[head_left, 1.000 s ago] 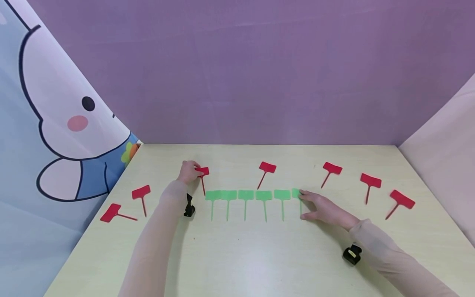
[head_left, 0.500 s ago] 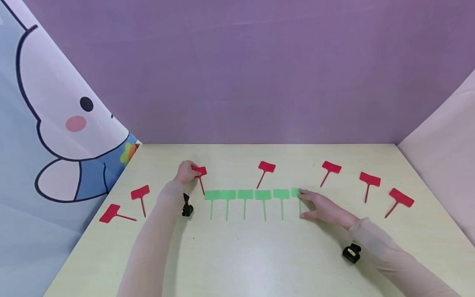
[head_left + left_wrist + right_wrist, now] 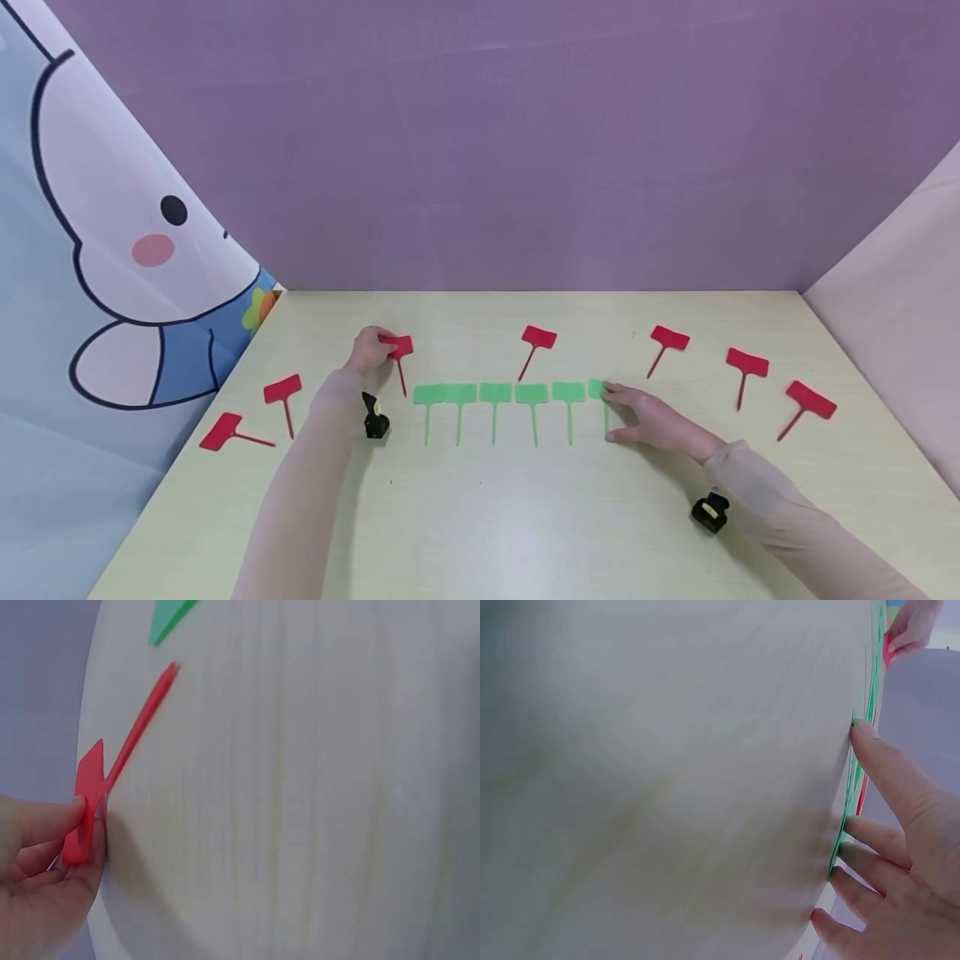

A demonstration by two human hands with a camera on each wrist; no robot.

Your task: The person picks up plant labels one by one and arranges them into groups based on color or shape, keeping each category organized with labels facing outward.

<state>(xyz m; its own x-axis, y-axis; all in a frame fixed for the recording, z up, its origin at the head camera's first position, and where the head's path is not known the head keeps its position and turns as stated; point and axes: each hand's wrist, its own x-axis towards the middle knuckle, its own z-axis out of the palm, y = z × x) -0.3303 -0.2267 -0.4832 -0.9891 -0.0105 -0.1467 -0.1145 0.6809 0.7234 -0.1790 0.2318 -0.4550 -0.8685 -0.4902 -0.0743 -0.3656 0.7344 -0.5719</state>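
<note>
The red tag (image 3: 398, 347) sat pinched by its flat head between thumb and fingers of the left hand (image 3: 368, 350), its stake slanting down toward the near edge of the surface (image 3: 480, 525) and ending just short of the leftmost green tag (image 3: 428, 394). In the left wrist view the left grip was clamped on that head (image 3: 84, 802), stake tip close to a green point. The right hand (image 3: 651, 421) lay flat with fingers straight, its fingertips pressing the sixth green tag (image 3: 597, 389) at the right end of the green row (image 3: 498, 393). Bare wood stretched from the row to the near edge, and a wide strip lay open toward the far edge. Other red tags lay well apart: two near the left edge (image 3: 283, 388), one behind the row (image 3: 538, 337), three toward the right edge (image 3: 747, 362). Against a second earlier, the held red tag had drifted slightly left and toward the far edge; the right hand had stayed put.
</note>
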